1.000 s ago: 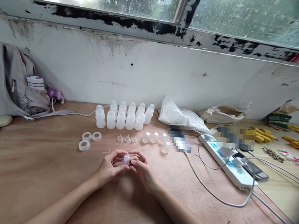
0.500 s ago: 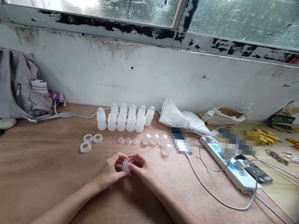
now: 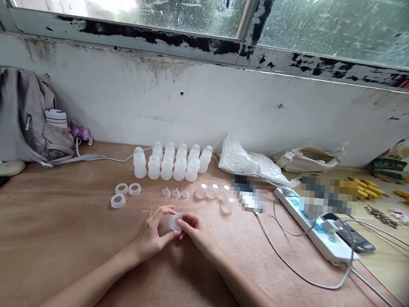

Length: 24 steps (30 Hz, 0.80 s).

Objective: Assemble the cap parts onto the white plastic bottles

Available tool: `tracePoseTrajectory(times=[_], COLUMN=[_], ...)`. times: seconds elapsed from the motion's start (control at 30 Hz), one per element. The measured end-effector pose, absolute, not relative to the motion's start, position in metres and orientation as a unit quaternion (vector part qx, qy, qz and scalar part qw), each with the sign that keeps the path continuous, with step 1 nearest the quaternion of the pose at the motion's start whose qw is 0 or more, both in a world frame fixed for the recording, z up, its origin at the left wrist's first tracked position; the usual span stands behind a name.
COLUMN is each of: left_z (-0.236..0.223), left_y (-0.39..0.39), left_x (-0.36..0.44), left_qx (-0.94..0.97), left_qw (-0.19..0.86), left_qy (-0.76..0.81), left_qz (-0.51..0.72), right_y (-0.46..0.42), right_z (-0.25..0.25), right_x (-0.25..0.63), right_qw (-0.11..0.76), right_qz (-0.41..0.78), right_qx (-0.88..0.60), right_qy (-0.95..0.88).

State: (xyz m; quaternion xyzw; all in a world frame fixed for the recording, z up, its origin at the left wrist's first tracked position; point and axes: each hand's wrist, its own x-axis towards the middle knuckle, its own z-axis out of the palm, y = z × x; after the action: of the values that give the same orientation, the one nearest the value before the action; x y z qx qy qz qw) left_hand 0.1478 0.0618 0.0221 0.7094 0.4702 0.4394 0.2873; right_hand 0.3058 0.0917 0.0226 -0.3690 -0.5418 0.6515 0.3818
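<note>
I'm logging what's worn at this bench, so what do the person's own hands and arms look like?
The left hand and right hand are ungloved. The left forearm and right forearm are bare, with no sleeve, watch or bracelet visible.

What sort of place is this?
Probably a small workshop, perhaps a home one: baby bottles stand in rows, screw rings lie grouped, and a power strip lies to the right.
</note>
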Motion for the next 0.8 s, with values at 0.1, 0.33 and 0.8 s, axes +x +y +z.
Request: tracePoseTrajectory(times=[0.1, 0.33, 0.8], left_z=[0.023, 0.022, 0.021], left_y=[0.061, 0.062, 0.060], left_x=[0.149, 0.150, 0.151], left_qx=[0.717, 0.695, 0.702], left_qw=[0.240, 0.319, 0.296], left_qy=[0.502, 0.500, 0.532], left_qz=[0.421, 0.407, 0.369], right_y=[0.091, 0.087, 0.078], right_z=[0.021, 0.020, 0.020], right_x=[0.305, 0.304, 0.301], right_qw=[0.405, 0.405, 0.406], right_qz=[0.626, 0.547, 0.443], right_qx=[-0.386, -0.391, -0.420], right_qy=[-0.543, -0.620, -0.680])
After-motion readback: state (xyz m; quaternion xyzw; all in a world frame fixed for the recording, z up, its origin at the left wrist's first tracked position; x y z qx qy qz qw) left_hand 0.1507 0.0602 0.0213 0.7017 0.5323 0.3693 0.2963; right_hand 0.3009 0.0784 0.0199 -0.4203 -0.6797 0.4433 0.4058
